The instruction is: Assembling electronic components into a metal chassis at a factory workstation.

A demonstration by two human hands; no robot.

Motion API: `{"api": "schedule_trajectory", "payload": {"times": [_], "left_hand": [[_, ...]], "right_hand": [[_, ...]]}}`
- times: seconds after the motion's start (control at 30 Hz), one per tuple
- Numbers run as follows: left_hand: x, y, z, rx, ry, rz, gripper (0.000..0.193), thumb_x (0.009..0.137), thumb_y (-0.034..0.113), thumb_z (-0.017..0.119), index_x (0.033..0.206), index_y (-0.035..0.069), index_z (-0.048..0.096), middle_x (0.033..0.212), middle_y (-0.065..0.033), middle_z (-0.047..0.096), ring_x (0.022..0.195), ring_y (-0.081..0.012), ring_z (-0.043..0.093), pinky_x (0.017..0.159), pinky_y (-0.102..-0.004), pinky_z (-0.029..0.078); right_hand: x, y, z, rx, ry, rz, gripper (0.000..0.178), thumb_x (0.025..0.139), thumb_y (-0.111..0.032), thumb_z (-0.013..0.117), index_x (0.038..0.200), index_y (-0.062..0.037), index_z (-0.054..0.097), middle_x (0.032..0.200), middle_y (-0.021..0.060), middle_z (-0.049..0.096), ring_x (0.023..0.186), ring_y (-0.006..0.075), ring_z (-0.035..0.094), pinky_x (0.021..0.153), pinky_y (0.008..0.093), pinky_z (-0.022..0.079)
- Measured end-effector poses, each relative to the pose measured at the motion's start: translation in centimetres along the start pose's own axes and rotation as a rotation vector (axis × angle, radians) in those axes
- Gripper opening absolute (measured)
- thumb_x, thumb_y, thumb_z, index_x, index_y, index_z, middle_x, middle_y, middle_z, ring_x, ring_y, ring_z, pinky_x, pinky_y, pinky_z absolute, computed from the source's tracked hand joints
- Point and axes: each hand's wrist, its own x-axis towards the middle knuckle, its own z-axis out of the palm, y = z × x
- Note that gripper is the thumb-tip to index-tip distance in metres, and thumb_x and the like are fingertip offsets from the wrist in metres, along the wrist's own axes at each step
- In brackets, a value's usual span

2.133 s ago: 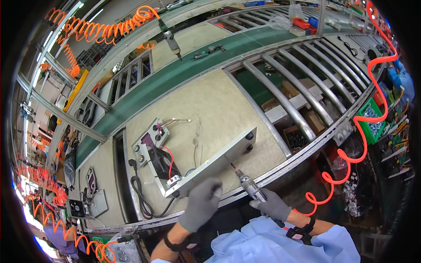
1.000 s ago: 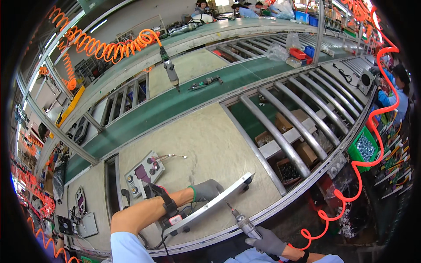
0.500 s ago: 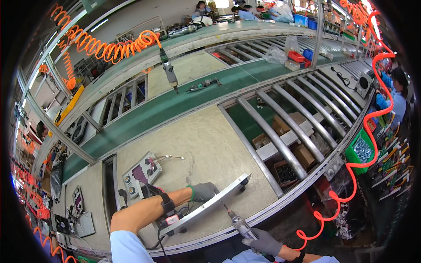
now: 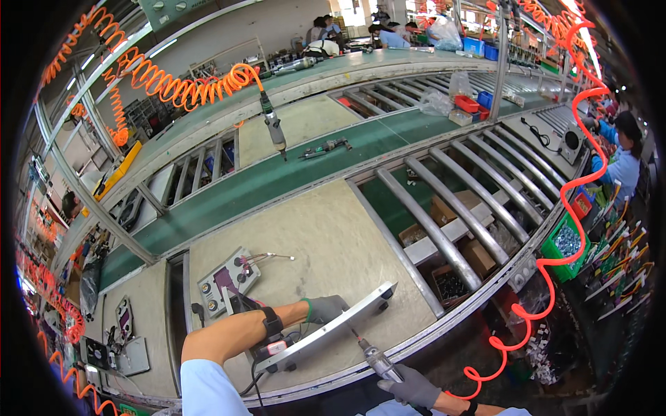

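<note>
A white metal panel (image 4: pixel 326 331) with black feet (image 4: pixel 386 303) stands tilted on its edge on the near part of the worktop. My left hand (image 4: pixel 327 309), in a grey glove with a green cuff, grips it from the far side; the panel hides part of the fingers. My right hand (image 4: pixel 411 385), also gloved in grey, is closed around a powered screwdriver (image 4: pixel 378 360). Its bit points up at the panel's near face, a short gap away. Behind my left forearm lies a light control panel (image 4: pixel 229 279) with round knobs, a purple board and loose wires.
Metal rollers (image 4: pixel 444 229) run to the right of the worktop, with cardboard boxes below. A green belt (image 4: pixel 291 166) crosses behind, carrying another tool (image 4: pixel 326 148). One screwdriver (image 4: pixel 272 128) hangs from an orange coiled hose. A red coiled hose (image 4: pixel 551 262) loops at right, beside a green bin (image 4: pixel 565 243).
The screwdriver in my right hand has drawn slightly back from the panel. My left hand keeps its place on the panel. The whole view has shifted a little.
</note>
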Motion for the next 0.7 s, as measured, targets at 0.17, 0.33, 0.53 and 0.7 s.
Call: {"api": "schedule_trajectory", "payload": {"times": [0.17, 0.33, 0.53, 0.7], "left_hand": [[-0.3, -0.3, -0.1, 0.24, 0.032, 0.09, 0.043, 0.084, 0.026, 0.063, 0.118, 0.0, 0.07, 0.113, -0.0179, 0.073, 0.094, -0.0212, 0.067, 0.083, -0.0378, 0.054], [-0.5, -0.7, -0.3, -0.015, 0.004, 0.016, 0.038, 0.085, 0.022, 0.068, 0.117, 0.003, 0.073, 0.098, -0.008, 0.074, 0.08, -0.0141, 0.065, 0.069, -0.0315, 0.055], [-2.0, -0.4, -1.4, -0.126, -0.008, -0.01, 0.029, 0.086, 0.022, 0.068, 0.109, 0.005, 0.074, 0.086, -0.0021, 0.069, 0.073, -0.01, 0.062, 0.064, -0.0276, 0.053], [-4.8, 2.5, -2.6, -0.152, 0.063, -0.022, 0.025, 0.091, 0.016, 0.064, 0.111, 0.002, 0.071, 0.088, -0.0022, 0.068, 0.071, -0.0095, 0.062, 0.063, -0.0259, 0.052]], "right_hand": [[0.0, 0.9, 0.4, -0.077, 0.052, -0.007, 0.053, 0.085, -0.039, 0.077, 0.118, -0.0006, 0.06, 0.08, 0.0069, 0.064, 0.058, 0.0114, 0.059, 0.054, 0.0292, 0.049], [-0.7, 1.8, 0.0, -0.082, 0.044, -0.022, 0.046, 0.086, -0.035, 0.077, 0.113, -0.002, 0.058, 0.075, 0.006, 0.061, 0.055, 0.0118, 0.057, 0.05, 0.0303, 0.048], [-1.5, 2.1, -0.3, -0.041, 0.069, -0.04, 0.046, 0.086, -0.034, 0.076, 0.112, -0.0015, 0.057, 0.075, 0.0063, 0.06, 0.055, 0.0113, 0.057, 0.049, 0.0296, 0.047], [-1.3, 1.9, -0.8, -0.017, 0.065, -0.026, 0.047, 0.086, -0.035, 0.076, 0.113, -0.0013, 0.057, 0.075, 0.0061, 0.06, 0.054, 0.0117, 0.057, 0.048, 0.03, 0.048]]}}
